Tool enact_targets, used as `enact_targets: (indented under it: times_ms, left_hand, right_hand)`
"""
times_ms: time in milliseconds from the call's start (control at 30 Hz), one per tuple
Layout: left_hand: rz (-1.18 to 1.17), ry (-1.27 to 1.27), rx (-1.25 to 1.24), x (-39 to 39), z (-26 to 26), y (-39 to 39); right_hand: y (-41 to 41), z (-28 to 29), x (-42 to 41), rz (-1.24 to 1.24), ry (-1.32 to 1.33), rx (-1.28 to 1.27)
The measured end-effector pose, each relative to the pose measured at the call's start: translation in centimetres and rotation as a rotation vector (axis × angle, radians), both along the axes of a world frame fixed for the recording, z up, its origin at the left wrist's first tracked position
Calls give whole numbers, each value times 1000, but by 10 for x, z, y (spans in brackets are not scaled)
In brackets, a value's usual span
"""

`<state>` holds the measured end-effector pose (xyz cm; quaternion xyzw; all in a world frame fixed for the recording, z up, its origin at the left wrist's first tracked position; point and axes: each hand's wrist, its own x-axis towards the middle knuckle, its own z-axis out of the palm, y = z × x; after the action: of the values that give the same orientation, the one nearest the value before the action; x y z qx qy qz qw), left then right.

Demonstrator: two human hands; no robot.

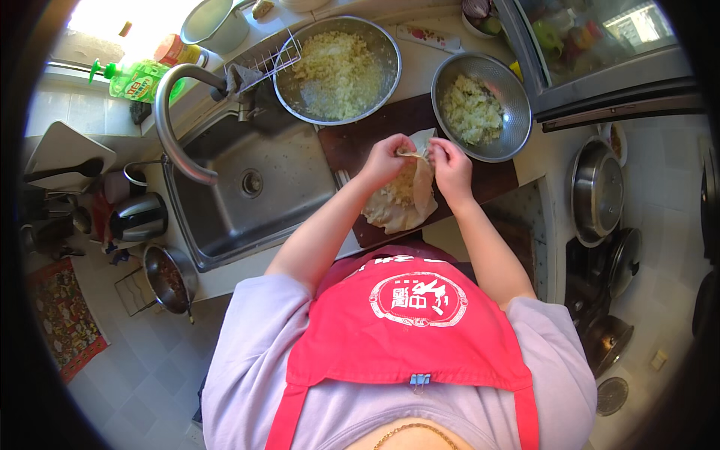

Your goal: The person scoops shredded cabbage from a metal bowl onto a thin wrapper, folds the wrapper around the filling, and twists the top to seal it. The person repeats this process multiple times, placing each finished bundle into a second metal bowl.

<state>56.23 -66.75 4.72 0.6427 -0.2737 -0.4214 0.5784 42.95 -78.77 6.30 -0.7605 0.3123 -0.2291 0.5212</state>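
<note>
In front of me a pale cloth (395, 218) lies on a dark brown cutting board (396, 119), with finely chopped pale vegetable (400, 190) on it. My left hand (389, 160) pinches one gathered edge of the cloth. Close beside it, my right hand (451, 167) grips another part of the edge, and a fold hangs between them. Beyond the board, a wide steel basin (390, 64) holds a large heap of chopped vegetable. A smaller steel bowl (516, 104) with dimpled walls stands at the board's far right and contains a clump of pale green chopped vegetable (473, 110).
Left of the board is a steel sink (275, 185) with a curved faucet (166, 118) arching over it. A wire rack (287, 56) touches the basin. A glass-paned door (596, 39) juts in at right. A frying pan (169, 278) stands beyond the counter's left end.
</note>
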Motion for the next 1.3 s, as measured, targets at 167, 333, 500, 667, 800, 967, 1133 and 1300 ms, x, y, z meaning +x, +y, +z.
enact_targets:
  times_ms: [167, 333, 500, 667, 800, 967, 1133, 1300]
  left_hand:
    - [-22, 42, -48, 0, 9, 6]
    - [22, -79, 15, 1, 22, 1]
    - [-152, -399, 202, 13, 13, -14]
    - [-97, -193, 242, 22, 13, -23]
    - [-124, -73, 225, 25, 21, -25]
    - [-213, -98, 198, 26, 20, -21]
    - [-363, 146, 89, 35, 16, -5]
    - [-438, -440, -56, 28, 11, -2]
  right_hand:
    - [-1, -47, -9, -240, 292, 90]
    - [-12, -35, 26, -121, 146, 407]
    - [7, 14, 17, 300, -63, -61]
    - [27, 36, -60, 488, 156, -454]
    - [34, 14, -97, 577, 409, -641]
    - [39, -8, -65, 471, 115, -320]
    - [22, 8, -11, -31, -24, 397]
    - [7, 15, 25, 82, -146, 435]
